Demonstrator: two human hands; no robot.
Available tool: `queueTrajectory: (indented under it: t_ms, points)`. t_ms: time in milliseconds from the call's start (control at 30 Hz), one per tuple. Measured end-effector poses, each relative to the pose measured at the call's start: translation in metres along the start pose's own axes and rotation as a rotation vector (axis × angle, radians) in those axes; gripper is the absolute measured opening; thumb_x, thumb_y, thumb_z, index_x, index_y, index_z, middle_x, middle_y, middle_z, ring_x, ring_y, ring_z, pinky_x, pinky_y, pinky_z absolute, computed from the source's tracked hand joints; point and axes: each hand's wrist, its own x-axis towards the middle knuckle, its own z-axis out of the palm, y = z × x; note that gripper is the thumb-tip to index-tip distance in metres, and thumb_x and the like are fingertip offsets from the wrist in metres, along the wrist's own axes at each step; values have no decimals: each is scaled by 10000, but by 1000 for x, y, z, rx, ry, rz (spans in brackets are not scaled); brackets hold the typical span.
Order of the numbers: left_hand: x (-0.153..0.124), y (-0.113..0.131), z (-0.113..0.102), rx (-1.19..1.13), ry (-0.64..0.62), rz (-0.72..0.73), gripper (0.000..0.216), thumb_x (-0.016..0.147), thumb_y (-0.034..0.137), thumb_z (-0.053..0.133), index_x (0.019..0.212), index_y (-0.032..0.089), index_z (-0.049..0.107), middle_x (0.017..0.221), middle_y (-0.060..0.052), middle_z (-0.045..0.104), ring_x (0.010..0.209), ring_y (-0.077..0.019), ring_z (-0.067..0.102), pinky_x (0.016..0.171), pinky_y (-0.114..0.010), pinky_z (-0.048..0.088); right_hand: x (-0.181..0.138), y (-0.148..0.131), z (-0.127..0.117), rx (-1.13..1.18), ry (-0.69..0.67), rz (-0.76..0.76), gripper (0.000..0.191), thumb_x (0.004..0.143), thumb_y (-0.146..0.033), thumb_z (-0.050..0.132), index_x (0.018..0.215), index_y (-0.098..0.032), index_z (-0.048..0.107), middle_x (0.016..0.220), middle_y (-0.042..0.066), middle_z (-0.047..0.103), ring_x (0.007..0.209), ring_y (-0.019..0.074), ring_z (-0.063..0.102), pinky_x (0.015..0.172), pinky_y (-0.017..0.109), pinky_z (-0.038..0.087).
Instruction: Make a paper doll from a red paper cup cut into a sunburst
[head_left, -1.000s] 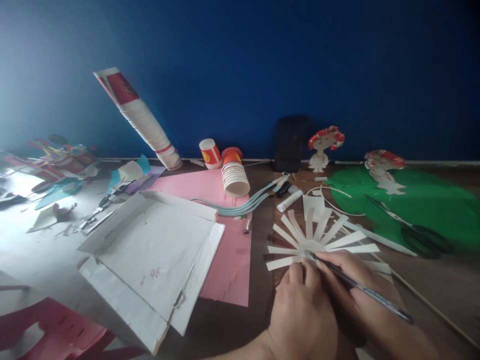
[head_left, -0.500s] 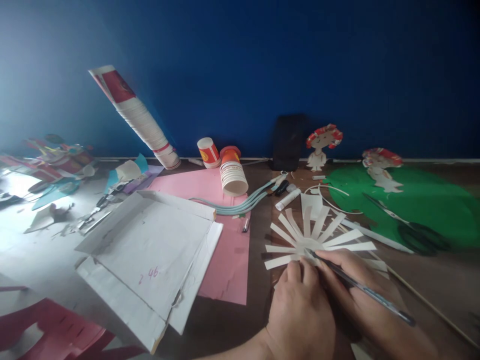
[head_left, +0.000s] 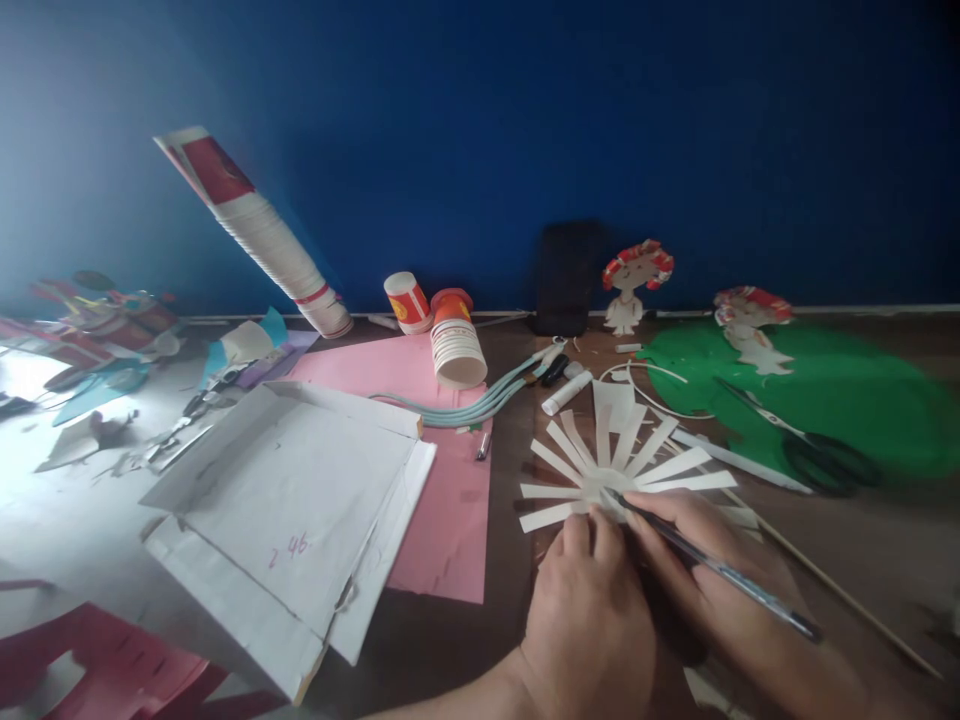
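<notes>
Head view, lower right of the frame: the right hand [head_left: 724, 610] has its fingers closed around the pen [head_left: 754, 590], tip at the middle of the fringed paper [head_left: 596, 481]. Fingers of the left hand [head_left: 592, 610] rest bent at the paper's near edge; whether they pinch it cannot be told. The paper lies on the table [head_left: 511, 555]. Over the last second the whole scene has slid slightly left and up, probably through head movement; hands, pen and paper keep nearly the same arrangement, suggesting marking remains under way.
</notes>
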Motion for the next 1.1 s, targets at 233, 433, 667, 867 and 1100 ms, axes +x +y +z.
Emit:
queueTrajectory:
  t_ms: [233, 433, 667, 867, 1100]
  points:
    - [-2, 0, -1, 40, -1, 18, 382, 951, 205, 461, 1295, 99, 586, 1169, -118, 612, 927, -233, 592, 737, -340, 556, 0, 0, -1, 42, -70, 55, 210, 961, -315, 522, 1158, -279, 589, 1048, 9, 738, 898, 183, 720, 847, 278, 552]
    - [-2, 1, -1, 69, -14, 40, 390, 940, 230, 477, 1280, 87, 604, 1231, -147, 587, 945, -236, 583, 744, -334, 559, 1, -4, -3, 61, -69, 82, 209, 947, -336, 530, 1125, -288, 629, 1020, 1, 757, 859, 195, 732, 825, 299, 567]
    - [-4, 1, 8, 73, 70, 27, 389, 937, 237, 486, 1274, 84, 607, 1198, -135, 589, 916, -228, 565, 727, -335, 566, 5, -7, -4, 51, -79, 50, 184, 963, -331, 524, 1127, -292, 598, 1008, -2, 749, 857, 182, 722, 850, 296, 559]
    - [-3, 2, 5, 59, 3, -5, 351, 948, 218, 445, 1216, 107, 642, 1208, -135, 572, 915, -218, 553, 723, -332, 558, 5, -5, -2, 39, -67, 46, 191, 962, -335, 516, 1115, -283, 617, 993, 6, 753, 851, 196, 726, 828, 302, 566]
    - [-3, 1, 1, 84, -17, 34, 364, 948, 238, 453, 1226, 103, 645, 1203, -146, 571, 927, -225, 560, 728, -328, 557, 6, -5, -3, 50, -70, 60, 194, 954, -350, 519, 1089, -291, 646, 959, 4, 762, 798, 201, 730, 790, 310, 575]
